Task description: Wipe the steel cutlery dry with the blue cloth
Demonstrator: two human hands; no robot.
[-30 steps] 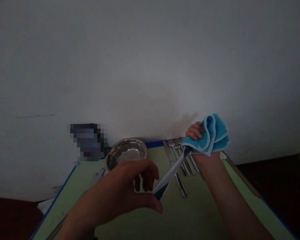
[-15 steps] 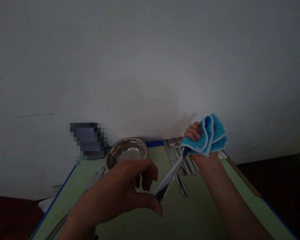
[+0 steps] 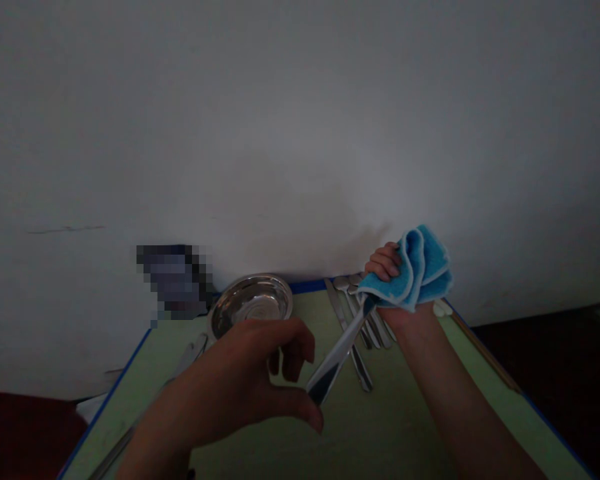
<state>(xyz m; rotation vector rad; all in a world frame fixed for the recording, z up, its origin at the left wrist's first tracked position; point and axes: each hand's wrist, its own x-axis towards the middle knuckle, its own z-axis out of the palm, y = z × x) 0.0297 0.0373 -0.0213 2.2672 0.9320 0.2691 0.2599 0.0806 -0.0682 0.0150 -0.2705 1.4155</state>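
Note:
A light-blue cloth with white edging is bunched in my right hand, whose fingers are closed around it. Out of the cloth slants a metal utensil, its handle pointing down and left. The cloth hides its head, so I cannot tell which kind it is. My left hand is curved in a C shape, thumb and fingers apart. The handle's end is at the left thumb, apparently touching it; the fingers are not wrapped round it.
Several knives and spoons lie on the green table, partly behind the cloth. A shiny metal bowl stands at the back, beside a blurred-out dark object. More metal cutlery lies at left. The wall rises directly behind.
The whole view has shifted very slightly. Both hands, the cloth and the utensil keep the same arrangement.

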